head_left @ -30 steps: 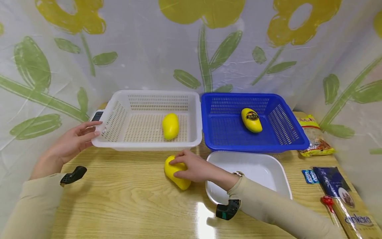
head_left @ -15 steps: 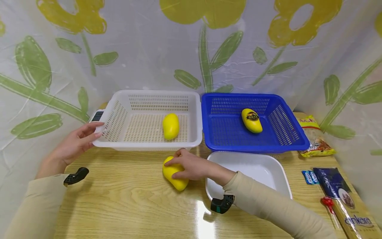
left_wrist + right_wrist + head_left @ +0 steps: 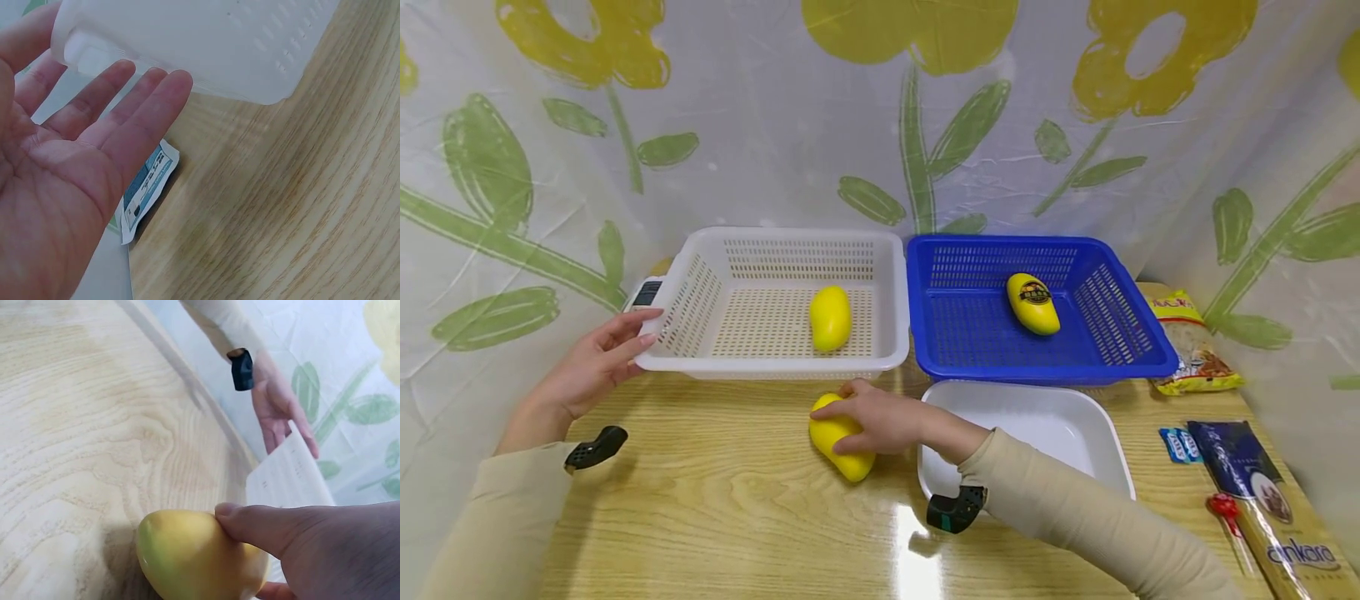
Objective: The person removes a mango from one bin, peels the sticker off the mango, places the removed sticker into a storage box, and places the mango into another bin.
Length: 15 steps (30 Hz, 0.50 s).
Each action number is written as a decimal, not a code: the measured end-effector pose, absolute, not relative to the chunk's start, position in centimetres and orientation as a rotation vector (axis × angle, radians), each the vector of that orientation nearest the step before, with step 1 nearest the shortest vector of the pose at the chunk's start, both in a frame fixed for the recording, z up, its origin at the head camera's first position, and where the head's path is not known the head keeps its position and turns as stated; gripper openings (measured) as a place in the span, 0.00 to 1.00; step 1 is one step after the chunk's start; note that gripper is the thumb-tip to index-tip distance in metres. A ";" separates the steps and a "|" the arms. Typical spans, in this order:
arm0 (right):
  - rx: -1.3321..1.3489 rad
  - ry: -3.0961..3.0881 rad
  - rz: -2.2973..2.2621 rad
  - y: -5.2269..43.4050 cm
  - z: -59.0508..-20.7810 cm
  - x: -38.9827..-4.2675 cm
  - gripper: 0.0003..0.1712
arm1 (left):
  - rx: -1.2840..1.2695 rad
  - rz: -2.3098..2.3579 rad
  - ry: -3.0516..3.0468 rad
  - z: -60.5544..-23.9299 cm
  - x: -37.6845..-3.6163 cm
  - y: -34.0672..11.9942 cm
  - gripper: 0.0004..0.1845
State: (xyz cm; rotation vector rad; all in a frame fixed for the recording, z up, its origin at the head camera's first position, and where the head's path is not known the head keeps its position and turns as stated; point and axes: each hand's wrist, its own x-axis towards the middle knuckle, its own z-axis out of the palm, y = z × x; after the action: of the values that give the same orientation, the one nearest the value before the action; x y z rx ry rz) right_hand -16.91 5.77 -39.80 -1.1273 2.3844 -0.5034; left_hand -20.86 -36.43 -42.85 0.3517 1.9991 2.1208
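Note:
My right hand (image 3: 887,421) grips a yellow mango (image 3: 842,454) low over the table in front of the baskets. In the right wrist view the thumb presses the side of this mango (image 3: 187,553); most of the fingers are hidden behind it. My left hand (image 3: 591,362) holds the left rim of a white plastic basket (image 3: 767,364), with the rim between thumb and fingers. The left wrist view has that hand (image 3: 69,162) at the basket's corner. One mango (image 3: 831,318) lies inside the white basket, and another with a dark label (image 3: 1032,304) lies in the blue basket (image 3: 1045,372).
A white tray (image 3: 1112,450) stands in front of the blue basket, under the right forearm. To the right lie a yellow food packet (image 3: 1195,350), small blue sachets (image 3: 1180,445), a red lollipop (image 3: 1225,507) and a pasta bag (image 3: 1270,500). A blue-white packet (image 3: 149,190) sits beside the left hand.
The mango under my right hand has shifted slightly left with the hand. The right forearm has come a little leftward, while the left hand stays at the basket rim.

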 end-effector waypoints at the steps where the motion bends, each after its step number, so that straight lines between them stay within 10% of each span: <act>1: -1.138 2.382 -0.525 5.8 -39.8 -17.0 0.29 | 0.351 2.121 2.000 -42.9 -20.9 -36.4 0.23; 15: -1.148 2.395 -0.664 6.4 -40.2 -16.6 0.27 | 0.268 2.037 2.108 -42.4 -20.8 -36.2 0.24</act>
State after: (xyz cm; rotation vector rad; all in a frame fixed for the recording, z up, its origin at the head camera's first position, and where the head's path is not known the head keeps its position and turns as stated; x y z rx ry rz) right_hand -16.61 6.35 -40.18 -1.1476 2.3951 -0.6644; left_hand -20.77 -36.21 -42.44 0.2677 2.1076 2.0372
